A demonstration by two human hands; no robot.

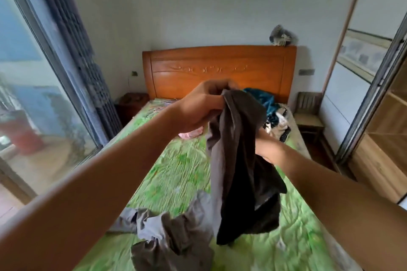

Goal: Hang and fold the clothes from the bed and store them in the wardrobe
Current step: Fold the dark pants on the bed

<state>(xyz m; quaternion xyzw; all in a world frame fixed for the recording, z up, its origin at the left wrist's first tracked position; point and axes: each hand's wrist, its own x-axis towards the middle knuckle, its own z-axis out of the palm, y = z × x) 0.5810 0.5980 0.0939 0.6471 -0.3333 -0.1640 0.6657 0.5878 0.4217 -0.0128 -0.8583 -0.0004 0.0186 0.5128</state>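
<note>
Garment, dark grey, held up over bed; lower end bunched on green cover at near edge. Left hand clenched round its top edge. Right hand against its right side, fingers hidden behind cloth; grasp cannot be told. Clothes pile by headboard; wardrobe far right.

Two hands in shot: left hand, right hand. One dark garment, one bed, one chair, one pile of clothes.

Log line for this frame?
left hand grips dark garment top | right hand at its side, fingers hidden | garment over bed
</note>
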